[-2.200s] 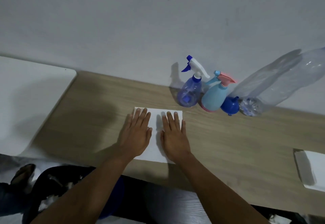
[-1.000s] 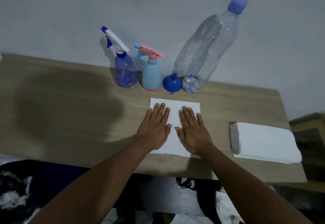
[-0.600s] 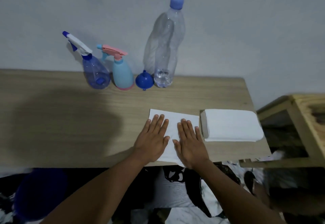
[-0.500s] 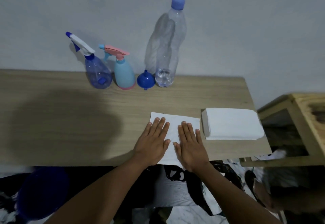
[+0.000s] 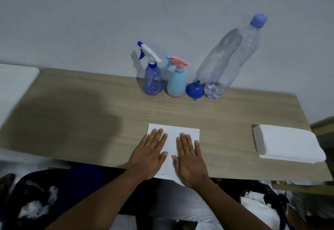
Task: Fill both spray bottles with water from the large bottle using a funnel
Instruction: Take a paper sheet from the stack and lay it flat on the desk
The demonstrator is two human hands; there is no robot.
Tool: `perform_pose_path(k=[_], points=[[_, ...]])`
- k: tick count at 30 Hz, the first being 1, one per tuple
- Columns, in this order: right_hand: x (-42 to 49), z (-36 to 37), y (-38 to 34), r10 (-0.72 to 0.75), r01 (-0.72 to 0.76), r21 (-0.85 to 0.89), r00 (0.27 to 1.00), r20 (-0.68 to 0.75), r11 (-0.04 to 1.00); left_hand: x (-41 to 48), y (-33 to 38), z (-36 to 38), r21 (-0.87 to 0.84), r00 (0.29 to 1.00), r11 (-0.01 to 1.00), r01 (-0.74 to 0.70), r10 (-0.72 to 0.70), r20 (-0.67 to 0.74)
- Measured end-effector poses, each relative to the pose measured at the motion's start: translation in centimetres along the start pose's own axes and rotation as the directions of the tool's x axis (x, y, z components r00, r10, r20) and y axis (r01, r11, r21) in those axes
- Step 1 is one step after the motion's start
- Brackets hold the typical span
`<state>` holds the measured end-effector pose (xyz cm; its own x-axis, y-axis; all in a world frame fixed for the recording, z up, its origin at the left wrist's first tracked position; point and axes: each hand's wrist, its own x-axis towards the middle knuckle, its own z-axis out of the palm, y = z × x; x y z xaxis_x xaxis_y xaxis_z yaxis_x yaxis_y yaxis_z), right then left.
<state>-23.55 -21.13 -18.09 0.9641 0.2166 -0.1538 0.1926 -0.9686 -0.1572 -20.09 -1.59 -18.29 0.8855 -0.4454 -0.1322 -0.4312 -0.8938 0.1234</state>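
Note:
At the back of the wooden table (image 5: 90,114), against the wall, stand a clear blue spray bottle (image 5: 152,82) with a white trigger, a light blue spray bottle (image 5: 176,83) with a pink trigger, a blue funnel (image 5: 194,90) lying mouth down, and a large clear bottle (image 5: 229,61) with a blue cap on. My left hand (image 5: 150,154) and my right hand (image 5: 189,159) lie flat, palms down, side by side on a white sheet (image 5: 173,132) near the front edge. Both hands hold nothing and are well short of the bottles.
A stack of white napkins (image 5: 287,145) lies at the table's right end. A white surface (image 5: 12,83) adjoins the table on the left. A wooden piece of furniture (image 5: 323,123) shows at the far right. Dark clutter lies on the floor below the front edge.
The camera has swung left, so the bottles and napkin stack sit further right in view. Both hands stay flat on the white sheet.

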Motion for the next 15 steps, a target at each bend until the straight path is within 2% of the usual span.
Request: perform_pose_path(k=[8, 12, 15], points=[[7.4, 0.1, -9.4, -0.085, 0.085, 0.008, 0.996, 0.029, 0.996, -2.0, -11.8, -1.4, -0.011, 0.998, 0.998, 0.065, -0.066, -0.009], [9.1, -0.3, -10.5, -0.111, 0.111, 0.003, 0.993, 0.052, 0.994, -1.8, -13.8, -1.9, -0.012, 0.998, 0.998, 0.068, -0.068, 0.011], [8.8, -1.3, -10.0, -0.161, 0.157, 0.122, 0.987, 0.020, 0.980, -2.1, -14.3, -2.4, -0.105, 0.999, 0.994, 0.039, -0.038, 0.011]])
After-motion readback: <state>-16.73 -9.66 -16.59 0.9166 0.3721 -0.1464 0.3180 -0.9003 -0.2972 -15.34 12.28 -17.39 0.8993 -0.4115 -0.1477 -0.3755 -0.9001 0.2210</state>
